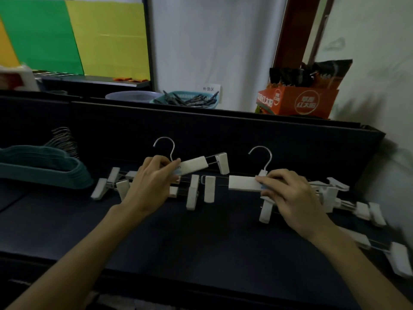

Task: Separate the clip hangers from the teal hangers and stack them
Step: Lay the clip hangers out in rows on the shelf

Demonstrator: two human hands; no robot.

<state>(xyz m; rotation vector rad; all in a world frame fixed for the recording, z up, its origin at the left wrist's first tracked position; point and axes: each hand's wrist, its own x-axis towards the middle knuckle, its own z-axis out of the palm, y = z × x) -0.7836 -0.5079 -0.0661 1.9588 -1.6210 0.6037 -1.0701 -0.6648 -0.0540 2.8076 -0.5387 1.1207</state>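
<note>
My left hand (154,180) grips the white bar of a clip hanger (194,166), tilted up to the right with its metal hook above my fingers. My right hand (288,193) grips the middle bar of a second white clip hanger (242,183), hook upright. Under my left hand lies a small pile of white clip hangers (111,185). More clip hangers (366,211) lie scattered at the right. A stack of teal hangers (44,168) with metal hooks sits at the far left of the dark table (178,238).
A dark upright panel (223,130) runs behind the table. Beyond it stand a teal basket (187,100) of clips, a grey bowl (131,97) and an orange carton (299,101). The white wall is close on the right.
</note>
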